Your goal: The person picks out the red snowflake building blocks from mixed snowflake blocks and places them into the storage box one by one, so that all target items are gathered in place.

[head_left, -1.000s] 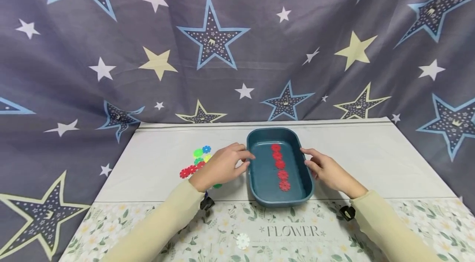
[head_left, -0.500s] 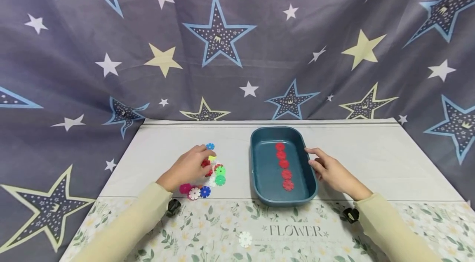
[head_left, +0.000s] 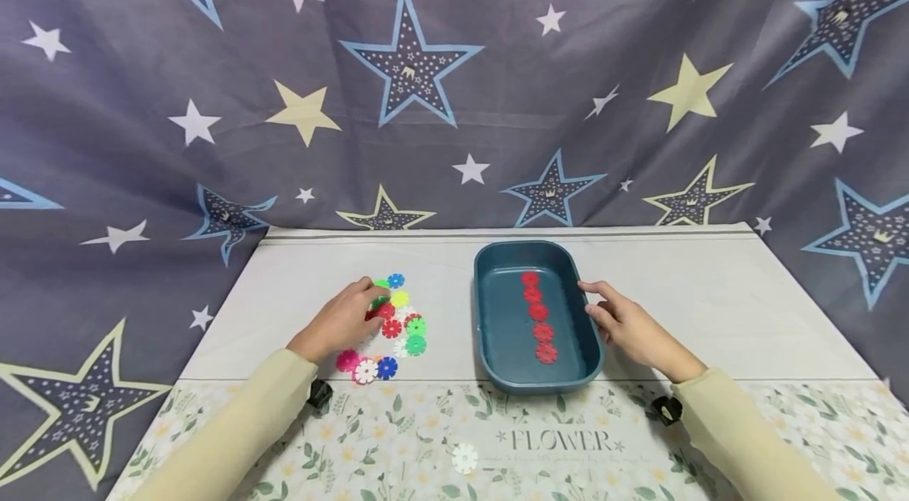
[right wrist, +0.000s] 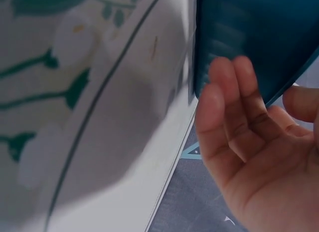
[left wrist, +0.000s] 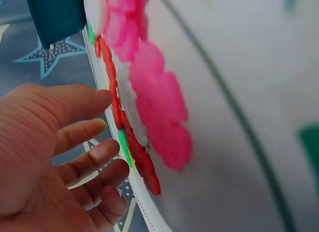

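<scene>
A dark teal tray holds a column of several red flower discs. My right hand rests its fingers against the tray's right wall; in the right wrist view the fingertips of that hand touch the teal wall. My left hand is over the left side of a loose pile of coloured discs, beside a red disc and a yellow disc. In the left wrist view the left hand has its fingers spread near red discs, with pink discs closer to the camera.
Blue, white and pink discs lie at the pile's front, with a white disc among them. Another white disc lies alone on the floral cloth near the front. A star-patterned curtain stands behind the table.
My left hand has left the tray's left side and moved left to the pile, then a little farther left, uncovering more discs. My right hand has stayed at the tray.
</scene>
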The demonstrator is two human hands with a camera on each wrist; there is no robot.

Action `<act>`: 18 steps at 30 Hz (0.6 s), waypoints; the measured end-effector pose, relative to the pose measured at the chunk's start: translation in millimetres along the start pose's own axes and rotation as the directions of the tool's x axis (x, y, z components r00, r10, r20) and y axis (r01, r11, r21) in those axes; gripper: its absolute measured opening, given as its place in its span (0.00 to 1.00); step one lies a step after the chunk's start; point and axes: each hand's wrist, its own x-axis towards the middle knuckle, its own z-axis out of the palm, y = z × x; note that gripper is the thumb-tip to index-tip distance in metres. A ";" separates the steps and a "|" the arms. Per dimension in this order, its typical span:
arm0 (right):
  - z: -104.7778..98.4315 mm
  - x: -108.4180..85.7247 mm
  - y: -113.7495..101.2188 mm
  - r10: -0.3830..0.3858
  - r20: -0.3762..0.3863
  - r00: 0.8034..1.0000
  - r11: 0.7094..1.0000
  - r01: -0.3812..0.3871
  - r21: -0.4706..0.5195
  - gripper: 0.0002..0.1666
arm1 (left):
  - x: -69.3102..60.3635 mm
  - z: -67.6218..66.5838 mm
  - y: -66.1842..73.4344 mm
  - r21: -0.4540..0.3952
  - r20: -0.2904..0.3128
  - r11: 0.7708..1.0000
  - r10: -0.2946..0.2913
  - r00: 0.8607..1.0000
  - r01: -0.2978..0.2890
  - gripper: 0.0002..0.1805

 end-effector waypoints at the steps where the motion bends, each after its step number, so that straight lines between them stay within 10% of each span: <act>1: 0.2 0.4 0.0 -0.002 -0.001 1.000 1.000 0.002 -0.005 0.25 | 1.4 -0.1 0.0 -0.004 0.003 1.000 -0.005 1.000 0.005 0.21; 18: 0.9 0.6 1.1 -0.008 -0.002 1.000 1.000 0.008 -0.021 0.25 | 15.5 1.6 14.2 -0.019 0.080 0.990 -0.139 0.987 0.141 0.14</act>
